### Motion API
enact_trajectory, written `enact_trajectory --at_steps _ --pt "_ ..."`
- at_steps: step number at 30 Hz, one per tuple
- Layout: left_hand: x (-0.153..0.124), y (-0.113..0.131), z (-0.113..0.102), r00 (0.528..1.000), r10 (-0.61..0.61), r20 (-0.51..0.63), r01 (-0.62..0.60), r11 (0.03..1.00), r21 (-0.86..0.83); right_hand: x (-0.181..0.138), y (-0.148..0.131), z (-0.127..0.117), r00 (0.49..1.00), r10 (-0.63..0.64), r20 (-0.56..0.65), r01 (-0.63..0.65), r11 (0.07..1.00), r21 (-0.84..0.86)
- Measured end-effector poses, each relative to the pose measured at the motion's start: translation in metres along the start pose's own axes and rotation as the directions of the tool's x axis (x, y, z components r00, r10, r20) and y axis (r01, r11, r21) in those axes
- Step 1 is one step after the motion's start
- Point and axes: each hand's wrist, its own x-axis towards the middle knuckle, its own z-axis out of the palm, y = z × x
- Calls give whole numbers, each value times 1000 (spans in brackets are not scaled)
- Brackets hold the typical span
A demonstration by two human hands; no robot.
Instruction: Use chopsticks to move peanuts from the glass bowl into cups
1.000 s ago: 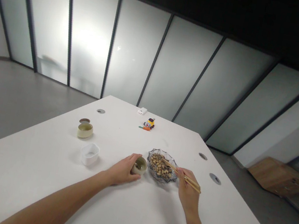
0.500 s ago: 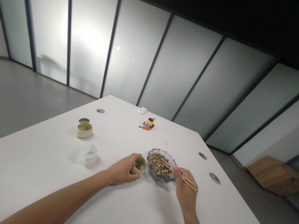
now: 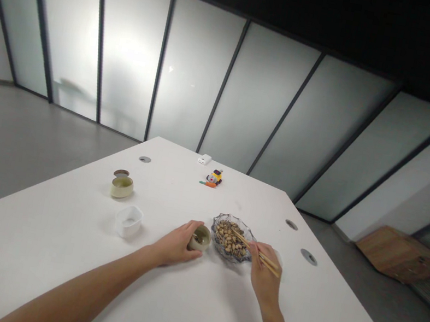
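My left hand [image 3: 179,244] is wrapped round the side of a small pale green cup [image 3: 203,240], tilted a little toward the glass bowl; a few dark bits lie inside it. My right hand [image 3: 265,272] grips a pair of wooden chopsticks [image 3: 246,241], whose tips reach into a heap of nuts and seeds [image 3: 228,235]. This heap fills a clear glass bowl [image 3: 251,234] with a scalloped rim, standing just right of the cup. Exactly what the tips touch is too small to make out.
On the left of the white table [image 3: 157,300] stand a square white plastic container [image 3: 128,222] and a green bowl [image 3: 121,188]. Farther back lie a toy vehicle [image 3: 215,176], an orange carrot-like piece [image 3: 209,184] and a white box [image 3: 204,159]. Round grommets [image 3: 308,256] sit near the edges.
My right hand has shifted slightly left, and the rear ends of the chopsticks with it. The left hand and the cup stay in place.
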Motion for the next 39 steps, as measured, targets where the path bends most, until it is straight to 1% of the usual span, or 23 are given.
enact_trajectory --at_steps 7,11,16,18,23,25,30,39 --pt "0 0 0 1000 7 -8 -7 1000 -8 1 -4 -1 999 35 -12 -35 999 -14" --pt "0 -1 0 1000 25 -17 -25 1000 -16 1 -5 -3 996 85 -23 -85 996 4" --pt "-1 -1 0 1000 3 -10 -3 1000 -7 -1 -1 -4 986 165 -30 -164 986 18" --pt "-1 -1 -1 1000 10 -13 -10 1000 -9 -1 -1 -3 987 160 -32 -159 987 14" --pt "-1 1 -1 1000 11 -22 -11 1000 -11 0 -2 0 998 56 -1 -56 998 21" --pt "-1 1 0 1000 9 -22 -9 1000 -12 0 -3 1 999 39 19 -39 999 26" --pt "-1 1 0 1000 15 -12 -15 1000 -5 -1 -3 2 998 45 38 -46 999 19" --pt "-1 0 -1 1000 5 -8 -5 1000 -12 2 -8 -1 996 94 -3 -94 995 -36"
